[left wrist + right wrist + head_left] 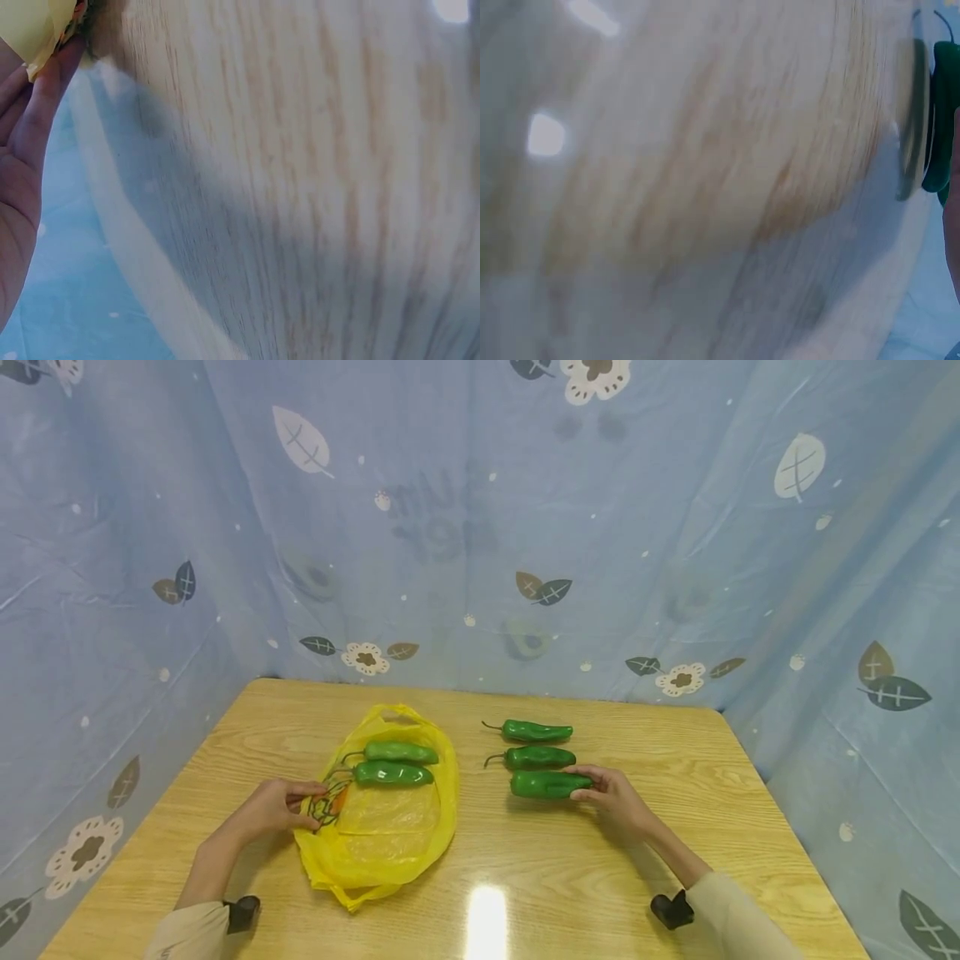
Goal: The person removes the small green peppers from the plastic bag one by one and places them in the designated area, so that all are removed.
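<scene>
My left hand (277, 810) pinches the left edge of a yellow plastic bag (442, 827), near its orange and green patch. In the left wrist view a bit of yellow bag (34, 30) shows against the fingers (45, 94). Two green peppers (401, 752) (392, 773) lie on the bag. To the right, my right hand (618, 802) grips the blunt end of a third green pepper (542, 785), between thumb and fingers. Just behind it, two more green peppers (538, 757) (536, 732) lie side by side on the table. Only part of the held pepper (945, 120) shows in the right wrist view.
The wooden table (600, 893) carries everything and has a bright reflection near its front. A blue patterned curtain (465, 527) hangs behind it and along both sides. Black wrist devices (243, 913) (671, 910) sit by each cuff.
</scene>
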Tool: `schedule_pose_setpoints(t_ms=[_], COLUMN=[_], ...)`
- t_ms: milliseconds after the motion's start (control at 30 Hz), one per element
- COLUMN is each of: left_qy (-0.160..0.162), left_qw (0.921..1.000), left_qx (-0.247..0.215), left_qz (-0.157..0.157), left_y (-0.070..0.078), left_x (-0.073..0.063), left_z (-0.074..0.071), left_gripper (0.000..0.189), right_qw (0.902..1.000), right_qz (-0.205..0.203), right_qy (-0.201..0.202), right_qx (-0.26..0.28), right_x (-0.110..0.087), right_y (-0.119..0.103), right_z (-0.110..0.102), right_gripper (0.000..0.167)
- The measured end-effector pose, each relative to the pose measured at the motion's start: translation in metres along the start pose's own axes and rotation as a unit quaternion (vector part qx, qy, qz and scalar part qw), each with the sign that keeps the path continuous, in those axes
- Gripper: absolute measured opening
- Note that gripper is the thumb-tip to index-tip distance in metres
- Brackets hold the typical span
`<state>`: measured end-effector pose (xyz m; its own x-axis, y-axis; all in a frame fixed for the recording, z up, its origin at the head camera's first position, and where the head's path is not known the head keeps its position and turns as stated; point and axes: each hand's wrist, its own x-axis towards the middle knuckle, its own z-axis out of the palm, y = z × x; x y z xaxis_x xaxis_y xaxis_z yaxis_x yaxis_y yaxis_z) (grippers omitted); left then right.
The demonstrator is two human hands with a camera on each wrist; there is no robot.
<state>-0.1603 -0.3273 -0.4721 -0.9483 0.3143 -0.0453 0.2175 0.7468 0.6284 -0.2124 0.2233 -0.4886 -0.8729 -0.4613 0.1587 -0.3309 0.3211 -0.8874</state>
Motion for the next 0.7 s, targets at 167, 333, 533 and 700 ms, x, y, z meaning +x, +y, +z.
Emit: schedule_pose_setpoints(t_ms=[167,333,533,700], left_qy=[-0.003,-0.003,-0.006,-0.008], left_qw=[0.9999,0.9998,0.9997,0.9995], left_qx=[-0.003,-0.007,-0.013,-0.015], left_qz=[0.009,0.018,0.021,0.025], left_y=[0.0,-0.001,-0.001,-0.002], left_x=[-0.001,-0.002,-0.002,-0.001], left_z=[0.001,0.002,0.002,0.001], left_gripper=[0.054,0.054,0.054,0.053], right_qw=[0.9999,0.9999,0.9993,0.9993], right_qz=[0.01,0.014,0.031,0.03], right_qy=[0.002,-0.001,-0.019,-0.016], right_qx=[0.006,-0.001,-0.013,0.014], right_x=[0.008,0.016,0.02,0.021], right_y=[0.009,0.017,0.022,0.022], right_z=[0.0,0.004,0.001,-0.001], right_gripper=[0.041,0.041,0.043,0.039])
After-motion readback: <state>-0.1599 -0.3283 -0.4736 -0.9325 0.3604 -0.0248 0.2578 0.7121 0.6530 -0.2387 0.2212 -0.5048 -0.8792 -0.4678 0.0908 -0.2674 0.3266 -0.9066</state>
